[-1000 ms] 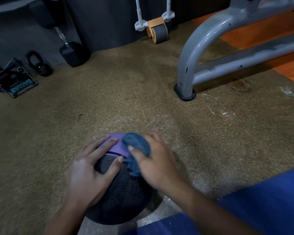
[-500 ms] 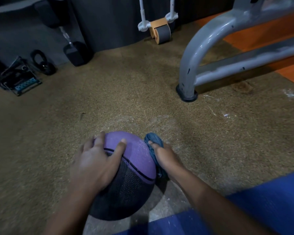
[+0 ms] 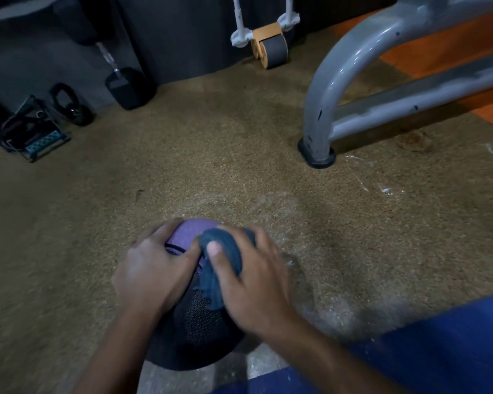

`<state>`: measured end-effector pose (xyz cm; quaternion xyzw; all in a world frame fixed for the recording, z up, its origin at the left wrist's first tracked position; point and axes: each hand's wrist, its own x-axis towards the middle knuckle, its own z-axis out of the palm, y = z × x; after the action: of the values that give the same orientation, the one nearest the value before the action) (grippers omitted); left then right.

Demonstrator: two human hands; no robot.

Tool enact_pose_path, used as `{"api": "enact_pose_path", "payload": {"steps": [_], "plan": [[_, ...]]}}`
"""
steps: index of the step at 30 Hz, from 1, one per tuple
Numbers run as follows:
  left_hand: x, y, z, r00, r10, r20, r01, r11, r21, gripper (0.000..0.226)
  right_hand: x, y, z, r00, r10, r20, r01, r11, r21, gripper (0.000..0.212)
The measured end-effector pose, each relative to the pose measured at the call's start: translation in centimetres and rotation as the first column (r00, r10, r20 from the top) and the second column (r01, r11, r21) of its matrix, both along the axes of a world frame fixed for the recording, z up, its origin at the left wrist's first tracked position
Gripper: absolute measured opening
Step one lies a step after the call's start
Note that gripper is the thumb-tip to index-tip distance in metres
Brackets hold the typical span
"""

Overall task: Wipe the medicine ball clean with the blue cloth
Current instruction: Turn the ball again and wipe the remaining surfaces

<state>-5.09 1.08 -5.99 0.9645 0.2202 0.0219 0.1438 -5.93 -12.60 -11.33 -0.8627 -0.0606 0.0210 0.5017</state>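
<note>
Left hand (image 3: 151, 273) spread flat on the upper left of the medicine ball (image 3: 194, 331), fingers straight and pressing the purple top, thumb lying toward the middle. Right hand (image 3: 256, 285) curled around the bunched blue cloth (image 3: 221, 260), thumb pinning it on the near side, fingers wrapped over its far side, cloth pressed against the top right of the ball. Both thumbs almost touching. Ball resting on the brown carpet (image 3: 182, 155), low in the middle of the view, purple on top and dark textured below.

Open carpet ahead and to the left of the ball. Grey metal frame leg (image 3: 318, 132) with a black foot standing ahead and to the right, well apart from the hands. Blue fabric (image 3: 439, 345) covering the near right corner.

Along the dark far wall: an ab wheel (image 3: 271, 49), a dumbbell (image 3: 125, 86), a kettlebell (image 3: 71, 105) and a dark small case (image 3: 32, 132) at the far left. Orange floor (image 3: 453, 46) beyond the frame. Pale scuffs on the carpet around the ball and near the frame foot.
</note>
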Motion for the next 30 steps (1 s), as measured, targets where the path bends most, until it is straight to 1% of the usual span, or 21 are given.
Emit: {"api": "enact_pose_path", "payload": {"steps": [1,2,3,5,6,7,9,11,13,15,16,17,19,20,21,22,24,25,27,29,30], "plan": [[-0.1,0.1,0.0,1.0,0.012,0.005,-0.012,1.0,-0.011,0.061,1.4,0.3,-0.6,1.0,-0.013,-0.023,0.013,1.0,0.006,0.073],[-0.1,0.2,0.1,1.0,0.027,0.012,-0.026,0.999,-0.027,0.06,2.9,0.2,-1.6,0.996,-0.025,-0.091,0.029,0.999,0.035,0.072],[0.0,0.2,0.1,0.999,0.039,0.016,-0.038,0.998,-0.047,0.06,4.3,-0.1,-2.8,0.982,-0.038,-0.185,0.058,0.993,0.103,0.068],[0.2,0.4,0.1,0.998,0.052,0.019,-0.051,0.996,-0.08,0.06,5.8,-0.7,-5.3,0.907,-0.025,-0.421,0.138,0.961,0.239,0.055],[0.3,0.4,0.1,0.998,0.056,0.019,-0.054,0.994,-0.091,0.06,5.5,-1.0,-6.1,0.861,-0.017,-0.509,0.174,0.949,0.262,0.051],[0.4,0.5,0.1,0.998,0.058,0.017,-0.057,0.994,-0.098,0.06,4.7,-1.2,-6.8,0.837,-0.025,-0.547,0.213,0.935,0.283,0.05],[0.5,0.5,0.0,0.998,0.064,0.011,-0.062,0.993,-0.101,0.06,1.6,-1.5,-6.5,0.868,-0.091,-0.488,0.264,0.917,0.3,0.05],[0.6,0.7,-0.1,0.998,0.055,0.01,-0.054,0.993,-0.102,0.064,-1.1,-1.5,-4.2,0.945,-0.097,-0.312,0.188,0.942,0.277,0.053],[0.7,1.1,-0.1,1.0,0.031,0.005,-0.03,0.994,-0.106,0.073,-1.3,-0.9,-1.5,0.996,-0.033,-0.084,0.047,0.984,0.172,0.059],[0.6,1.4,-0.1,1.0,0.006,0.019,-0.004,0.993,-0.116,0.075,0.9,0.0,-1.1,1.0,0.029,-0.008,-0.029,0.999,0.033,0.06],[0.4,1.5,0.0,1.0,0.002,0.028,0.002,0.992,-0.129,0.073,2.5,0.3,-1.7,0.998,0.027,-0.048,-0.025,0.999,0.029,0.058],[0.3,1.7,0.1,0.999,0.004,0.037,0.001,0.99,-0.142,0.068,4.3,0.3,-2.5,0.988,0.018,-0.156,-0.005,0.996,0.087,0.054],[0.1,2.0,0.0,0.998,0.012,0.067,-0.001,0.988,-0.155,0.057,6.9,-0.1,-4.8,0.911,0.028,-0.411,0.072,0.971,0.227,0.048],[0.0,2.2,-0.2,0.997,0.016,0.073,-0.004,0.988,-0.156,0.055,7.3,-0.3,-5.7,0.854,0.042,-0.519,0.107,0.962,0.253,0.048],[0.0,2.3,-0.2,0.997,0.021,0.071,-0.01,0.987,-0.158,0.055,7.1,-0.5,-6.4,0.807,0.053,-0.588,0.137,0.952,0.273,0.049],[0.1,2.4,-0.2,0.998,0.026,0.063,-0.016,0.987,-0.16,0.056,6.6,-0.4,-7.0,0.792,0.04,-0.61,0.169,0.944,0.282,0.048],[0.3,2.7,-0.4,0.998,0.039,0.039,-0.031,0.983,-0.179,0.059,4.4,-0.6,-6.5,0.844,-0.017,-0.537,0.22,0.923,0.317,0.046],[0.4,2.8,-0.4,0.999,0.042,0.031,-0.036,0.981,-0.189,0.061,2.9,-0.6,-5.6,0.887,-0.052,-0.459,0.214,0.927,0.307,0.052],[0.6,3.2,-0.4,0.999,0.038,0.033,-0.031,0.981,-0.193,0.063,-0.2,-0.4,-2.9,0.964,-0.072,-0.256,0.129,0.968,0.214,0.069],[0.5,3.5,-0.5,0.999,0.01,0.043,-0.001,0.98,-0.198,0.064,-1.6,0.3,-0.3,0.998,0.014,-0.054,-0.01,0.998,0.065,0.068],[0.5,3.6,-0.6,0.999,-0.016,0.05,0.026,0.979,-0.203,0.068,-1.2,0.8,0.2,0.999,0.047,0.002,-0.047,0.999,0.006,0.065]]}}
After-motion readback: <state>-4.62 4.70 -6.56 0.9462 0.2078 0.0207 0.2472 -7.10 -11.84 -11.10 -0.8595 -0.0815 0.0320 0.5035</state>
